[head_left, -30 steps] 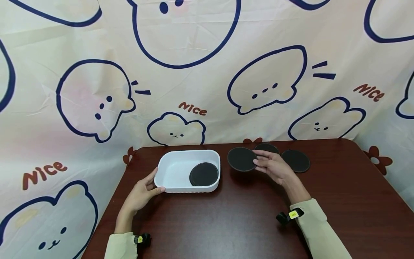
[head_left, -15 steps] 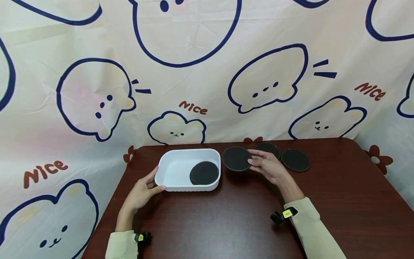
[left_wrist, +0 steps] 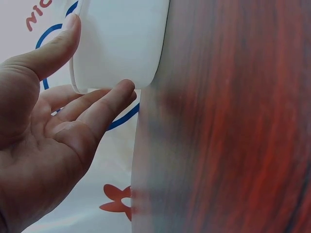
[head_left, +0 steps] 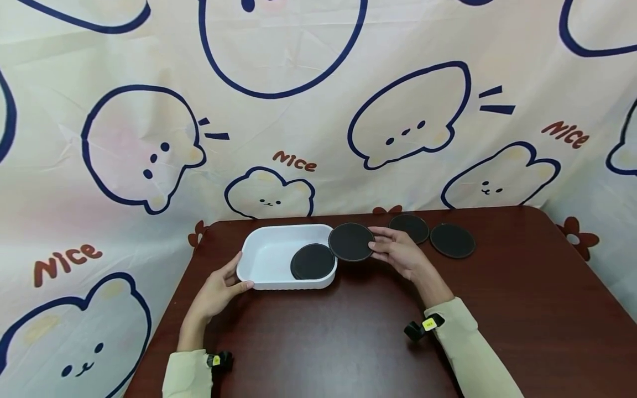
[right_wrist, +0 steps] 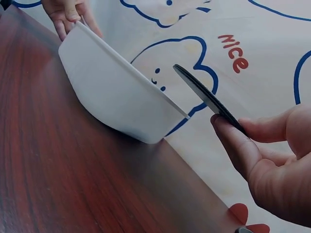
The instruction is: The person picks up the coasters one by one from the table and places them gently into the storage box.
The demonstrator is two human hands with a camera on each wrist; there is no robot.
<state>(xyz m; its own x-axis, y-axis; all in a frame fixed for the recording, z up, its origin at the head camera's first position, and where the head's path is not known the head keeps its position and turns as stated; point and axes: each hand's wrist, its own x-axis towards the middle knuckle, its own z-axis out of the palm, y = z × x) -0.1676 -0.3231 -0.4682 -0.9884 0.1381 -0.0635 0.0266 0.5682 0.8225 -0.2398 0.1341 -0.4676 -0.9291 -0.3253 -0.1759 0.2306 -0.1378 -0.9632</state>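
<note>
A white rectangular tub (head_left: 266,257) stands at the back of the table, with one black round coaster (head_left: 312,262) lying inside at its right end. My left hand (head_left: 215,294) holds the tub's left end, thumb at the front corner and fingers along the end wall (left_wrist: 116,53). Between thumb and fingers, my right hand (head_left: 402,257) pinches another black coaster (head_left: 350,242) by its right edge. That coaster is raised and tilted, its left edge overlapping the tub's right rim in the head view. In the right wrist view the held coaster (right_wrist: 199,92) appears edge-on, above rim height.
Two more black coasters, one farther back (head_left: 409,228) and one to its right (head_left: 452,240), lie on the dark wooden table (head_left: 348,342) beyond my right hand. A printed cloth (head_left: 298,121) hangs directly behind the table's back edge.
My right hand has moved left with the pinched coaster, from beside the tub to its right rim. My left hand stays on the tub, and the coaster inside has not moved.
</note>
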